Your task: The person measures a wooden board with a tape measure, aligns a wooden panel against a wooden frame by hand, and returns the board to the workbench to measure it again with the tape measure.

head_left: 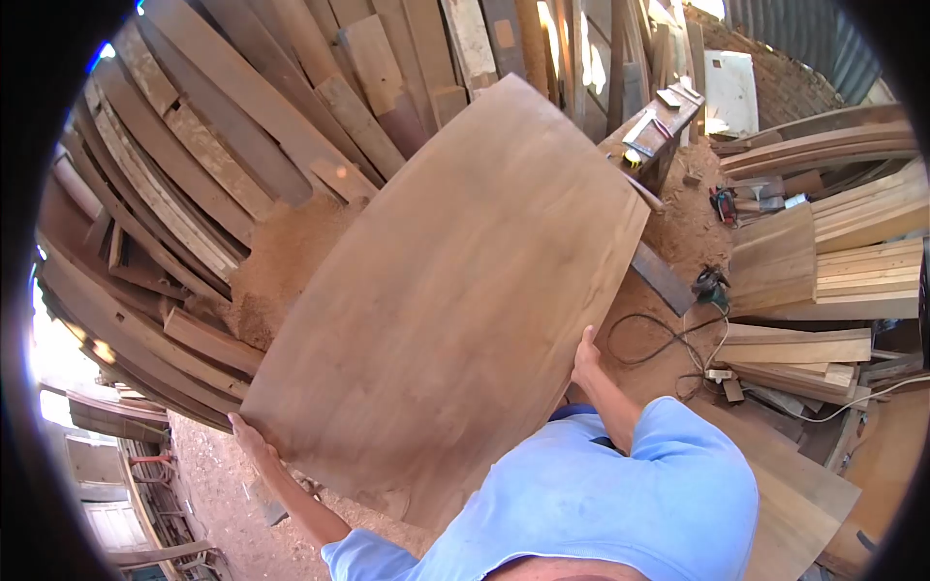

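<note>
A large, flat wooden panel [455, 281] fills the middle of the head view, held out in front of my body and tilted. My left hand [254, 441] is closed on its near left edge, with the fingers partly hidden by the wood. On the right edge, closer to my torso, my right hand [587, 362] grips the panel with the thumb showing along the side. The other fingers of that hand are hidden beneath. Brown grain and faint darker patches show on the panel's face.
Tall planks [223, 87] lean along the back and left, with a sawdust heap [291, 257] at their foot. A narrow bench [668, 136] carries tools. A power tool [712, 288] and a looped cable [630, 339] lie on the ground. Stacked boards [867, 266] stand at right.
</note>
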{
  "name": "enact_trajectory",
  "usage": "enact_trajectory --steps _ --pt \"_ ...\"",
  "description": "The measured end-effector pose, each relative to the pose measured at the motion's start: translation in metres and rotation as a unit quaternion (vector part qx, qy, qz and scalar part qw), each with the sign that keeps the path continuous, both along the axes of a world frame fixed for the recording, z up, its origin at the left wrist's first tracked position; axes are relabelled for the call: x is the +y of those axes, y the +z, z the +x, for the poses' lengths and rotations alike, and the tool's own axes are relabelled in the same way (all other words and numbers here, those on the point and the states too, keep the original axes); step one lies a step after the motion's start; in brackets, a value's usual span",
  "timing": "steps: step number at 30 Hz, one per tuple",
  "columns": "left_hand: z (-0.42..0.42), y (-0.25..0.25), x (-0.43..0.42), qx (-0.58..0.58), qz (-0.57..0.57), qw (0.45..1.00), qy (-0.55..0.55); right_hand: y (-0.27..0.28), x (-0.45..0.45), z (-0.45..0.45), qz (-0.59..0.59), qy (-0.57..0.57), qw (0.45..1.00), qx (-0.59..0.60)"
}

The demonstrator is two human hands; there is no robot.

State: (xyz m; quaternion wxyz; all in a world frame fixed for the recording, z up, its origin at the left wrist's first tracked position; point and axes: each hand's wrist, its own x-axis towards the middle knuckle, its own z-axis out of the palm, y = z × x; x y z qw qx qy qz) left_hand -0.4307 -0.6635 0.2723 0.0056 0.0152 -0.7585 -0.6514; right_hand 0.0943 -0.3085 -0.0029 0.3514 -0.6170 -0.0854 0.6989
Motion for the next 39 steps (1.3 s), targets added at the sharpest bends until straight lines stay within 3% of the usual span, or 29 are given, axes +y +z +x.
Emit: enact_trajectory --steps 4,9,13,15,18,19,21,22,24,27,31,33,34,36,39 --pt "-0.054 -0.089 -0.014 -0.054 -0.080 0.991 -0.089 0.014 0.003 0.004 -0.021 0.009 1.000 0.002" --pt "-0.069 -0.172 -0.014 -0.165 -0.133 0.976 -0.043 0.031 0.006 0.006 -0.011 0.041 0.999 -0.032" --pt "-0.082 -0.258 -0.035 -0.177 -0.127 0.974 -0.056 0.029 0.006 0.004 -0.024 0.093 0.989 -0.112" --pt "-0.068 -0.287 -0.042 -0.246 -0.210 0.946 -0.010 0.019 0.009 0.009 -0.027 0.110 0.981 -0.155" --pt "-0.053 -0.338 -0.059 -0.210 -0.255 0.943 -0.046 0.017 0.008 0.005 -0.016 0.116 0.977 -0.180" --pt "-0.056 -0.344 -0.056 -0.212 -0.249 0.944 -0.047 0.028 0.006 -0.001 -0.031 0.127 0.970 -0.207" --pt "-0.034 -0.316 -0.045 -0.257 -0.120 0.958 -0.051 0.032 0.008 -0.003 -0.048 0.146 0.959 -0.239" --pt "-0.018 -0.292 -0.038 -0.258 -0.123 0.957 -0.046 0.024 0.008 -0.002 -0.063 0.142 0.965 -0.212" --pt "-0.001 -0.253 -0.019 -0.185 -0.284 0.938 -0.072 0.007 0.000 -0.007 -0.081 0.131 0.972 -0.178" --pt "-0.036 -0.339 -0.056 -0.148 -0.330 0.930 -0.069 0.000 -0.007 -0.012 -0.052 0.116 0.988 -0.084" --pt "0.002 -0.280 -0.034 -0.121 -0.351 0.922 -0.109 -0.021 -0.016 -0.025 -0.053 0.132 0.980 -0.136" --pt "0.040 -0.218 -0.001 -0.163 -0.578 0.796 -0.078 -0.032 -0.021 -0.029 -0.059 0.135 0.981 -0.130" --pt "0.056 -0.206 0.004 -0.158 -0.578 0.797 -0.078 -0.033 -0.023 -0.032 -0.052 0.142 0.976 -0.159" --pt "0.083 -0.194 0.018 -0.054 -0.662 0.737 -0.124 -0.035 -0.022 -0.037 -0.043 0.145 0.971 -0.187" --pt "0.115 -0.233 0.023 0.056 -0.686 0.715 -0.125 -0.039 -0.026 -0.032 -0.024 0.197 0.947 -0.251"
